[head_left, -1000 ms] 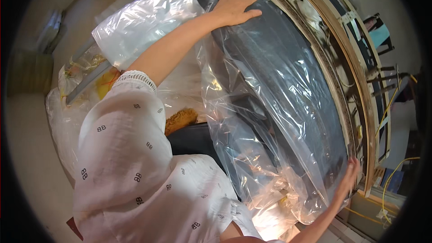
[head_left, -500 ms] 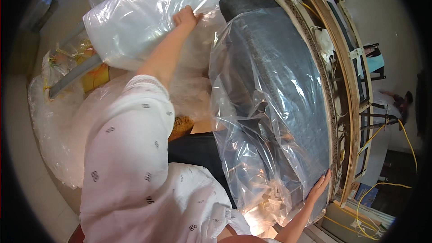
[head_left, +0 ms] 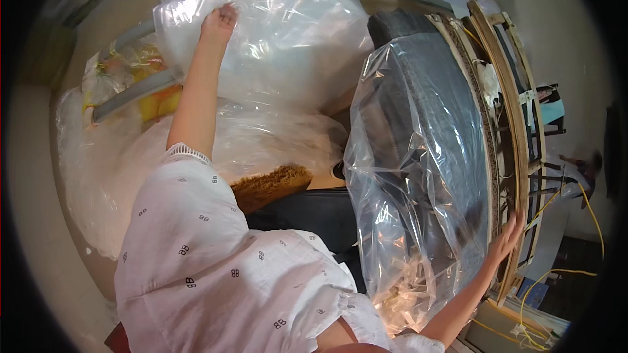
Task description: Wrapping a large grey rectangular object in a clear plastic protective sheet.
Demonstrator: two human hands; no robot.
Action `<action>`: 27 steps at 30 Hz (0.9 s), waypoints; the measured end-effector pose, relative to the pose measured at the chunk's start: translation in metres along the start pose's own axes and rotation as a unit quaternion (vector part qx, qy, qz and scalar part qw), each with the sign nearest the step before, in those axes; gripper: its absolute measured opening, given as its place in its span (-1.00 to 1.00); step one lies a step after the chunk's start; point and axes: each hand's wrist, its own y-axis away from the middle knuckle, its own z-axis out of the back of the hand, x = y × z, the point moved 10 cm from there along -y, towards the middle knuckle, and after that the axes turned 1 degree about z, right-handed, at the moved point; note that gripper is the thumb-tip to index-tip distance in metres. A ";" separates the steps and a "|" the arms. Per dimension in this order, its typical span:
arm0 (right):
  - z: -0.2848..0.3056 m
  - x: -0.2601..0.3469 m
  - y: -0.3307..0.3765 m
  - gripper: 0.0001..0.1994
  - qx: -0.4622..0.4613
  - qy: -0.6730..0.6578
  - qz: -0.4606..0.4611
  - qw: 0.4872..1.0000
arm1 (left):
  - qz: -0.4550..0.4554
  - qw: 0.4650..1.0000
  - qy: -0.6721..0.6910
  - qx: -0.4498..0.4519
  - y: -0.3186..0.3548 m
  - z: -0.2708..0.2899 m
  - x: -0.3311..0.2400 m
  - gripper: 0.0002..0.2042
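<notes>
A dark grey padded panel (head_left: pixel 428 137) stands on edge, wrapped most of the way in a clear plastic bag (head_left: pixel 399 222). Its far end (head_left: pixel 399 25) sticks out bare. My left hand (head_left: pixel 219 21) is stretched up and to the left, fingers closed on a bunched clear plastic sheet (head_left: pixel 288 39) pulled away from the panel. My right hand (head_left: pixel 507 242) lies flat with fingers spread against the wrapped panel's right edge, next to wooden frames (head_left: pixel 507 111).
More clear plastic (head_left: pixel 104 163) is heaped at the left over yellow items (head_left: pixel 157 101) and grey bars (head_left: pixel 131 91). A brown fibrous mat (head_left: pixel 268 186) lies below the sheet. Yellow cables (head_left: pixel 556 281) run at the right.
My left hand has left the panel's top end and swung left, drawing the bunched plastic sheet with it. My right hand has stayed on the panel's right edge.
</notes>
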 end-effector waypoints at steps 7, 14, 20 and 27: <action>-0.167 0.219 -0.016 -0.62 0.215 -0.277 0.012 0.936 | -0.021 0.960 -0.228 0.164 0.172 -0.040 -0.022 -0.82; -0.341 0.316 0.046 -0.20 0.418 -0.321 -0.029 0.850 | 0.151 0.744 -0.281 0.587 0.471 -0.085 0.030 -0.82; -0.341 0.308 0.048 -0.77 0.354 -0.315 0.106 0.874 | 0.160 0.622 -0.230 0.732 0.501 -0.098 -0.039 -0.91; -0.165 0.389 0.159 -0.78 0.759 -0.293 0.181 0.552 | -0.328 0.659 -0.536 0.412 0.296 -0.094 -0.074 -0.84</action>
